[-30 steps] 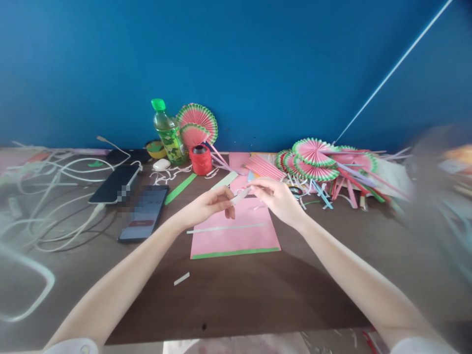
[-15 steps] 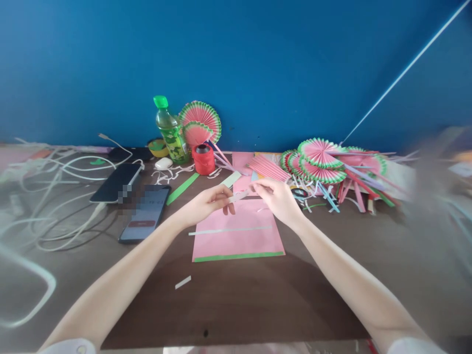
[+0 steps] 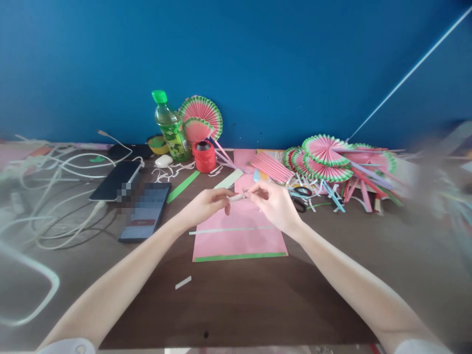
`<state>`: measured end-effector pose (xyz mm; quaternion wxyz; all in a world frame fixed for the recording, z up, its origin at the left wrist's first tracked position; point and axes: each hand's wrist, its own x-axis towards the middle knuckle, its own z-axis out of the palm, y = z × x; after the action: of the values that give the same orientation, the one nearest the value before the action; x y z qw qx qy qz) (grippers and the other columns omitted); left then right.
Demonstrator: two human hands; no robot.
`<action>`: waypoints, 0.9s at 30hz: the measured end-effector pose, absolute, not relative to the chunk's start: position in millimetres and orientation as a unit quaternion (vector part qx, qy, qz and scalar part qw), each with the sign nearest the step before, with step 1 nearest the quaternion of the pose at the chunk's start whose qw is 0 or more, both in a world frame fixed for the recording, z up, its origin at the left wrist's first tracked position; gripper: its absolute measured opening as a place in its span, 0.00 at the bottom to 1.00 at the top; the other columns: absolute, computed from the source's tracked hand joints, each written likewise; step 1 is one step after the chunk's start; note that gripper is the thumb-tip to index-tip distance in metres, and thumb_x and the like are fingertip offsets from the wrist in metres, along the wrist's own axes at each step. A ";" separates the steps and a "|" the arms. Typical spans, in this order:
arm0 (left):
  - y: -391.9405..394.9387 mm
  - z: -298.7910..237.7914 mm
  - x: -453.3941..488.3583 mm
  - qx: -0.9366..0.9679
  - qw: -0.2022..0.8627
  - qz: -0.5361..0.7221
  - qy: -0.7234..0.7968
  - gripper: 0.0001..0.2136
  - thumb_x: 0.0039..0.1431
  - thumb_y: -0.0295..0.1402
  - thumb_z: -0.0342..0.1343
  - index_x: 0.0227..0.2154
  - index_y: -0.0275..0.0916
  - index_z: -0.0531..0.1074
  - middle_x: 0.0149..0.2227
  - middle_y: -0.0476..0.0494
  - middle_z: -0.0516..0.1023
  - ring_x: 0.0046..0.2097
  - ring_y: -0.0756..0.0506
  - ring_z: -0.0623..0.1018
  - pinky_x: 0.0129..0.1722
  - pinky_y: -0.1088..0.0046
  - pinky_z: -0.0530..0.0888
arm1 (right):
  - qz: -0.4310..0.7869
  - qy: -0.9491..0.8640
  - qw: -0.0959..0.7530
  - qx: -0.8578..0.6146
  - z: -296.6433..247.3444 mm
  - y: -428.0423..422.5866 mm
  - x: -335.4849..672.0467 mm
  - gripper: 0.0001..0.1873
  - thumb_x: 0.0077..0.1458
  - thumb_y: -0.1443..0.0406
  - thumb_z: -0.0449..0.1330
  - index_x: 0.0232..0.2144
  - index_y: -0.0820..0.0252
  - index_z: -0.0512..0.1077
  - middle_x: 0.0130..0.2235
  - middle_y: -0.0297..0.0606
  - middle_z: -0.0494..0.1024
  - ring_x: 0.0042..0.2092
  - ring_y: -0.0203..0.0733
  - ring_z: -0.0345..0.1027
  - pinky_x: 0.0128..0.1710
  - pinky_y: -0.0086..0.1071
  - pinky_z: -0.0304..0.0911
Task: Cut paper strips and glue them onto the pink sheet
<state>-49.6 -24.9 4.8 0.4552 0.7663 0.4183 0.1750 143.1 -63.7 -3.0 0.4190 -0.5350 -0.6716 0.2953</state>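
Above the pink paper sheet [image 3: 239, 243], my left hand [image 3: 210, 202] pinches one end of a short whitish strip [image 3: 237, 197], paper or tape. My right hand [image 3: 276, 205] has its thumb and fingertips closed on the strip's other end. Along the sheet's near edge runs a green band [image 3: 239, 257]. A long pale strip [image 3: 217, 231] lies across the sheet's middle and sticks out past its left side. Nearer to me, a small white scrap [image 3: 183, 282] rests on the table.
Left are a phone [image 3: 145, 214], a black power bank [image 3: 116, 182] and tangled white cables [image 3: 70, 236]. Behind stand a green-capped bottle [image 3: 170, 128], a red spool [image 3: 204, 157] and round pleated fans [image 3: 202, 114]. More fans [image 3: 326, 150] and scissors [image 3: 300, 196] lie right.
My right fingertips have shifted slightly and now pinch at the strip's right end, and the strip lies flatter between my hands. The camera view has shifted a little.
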 end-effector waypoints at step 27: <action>-7.3 2.0 -61.7 0.829 0.211 0.197 0.479 0.08 0.52 0.30 0.44 0.25 0.38 0.68 0.29 0.49 0.73 0.29 0.50 0.69 0.33 0.75 0.64 | 0.412 -0.666 0.401 -0.475 9.1 -65.3 151.2 0.06 0.49 0.63 0.58 0.26 0.61 0.69 0.30 0.35 0.75 0.33 0.35 0.68 0.34 0.30 0.63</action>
<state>-61.7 -7.3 2.0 0.2107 0.8291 0.4788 0.1974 151.2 -65.3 9.1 0.4010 -0.4750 -0.6662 0.4121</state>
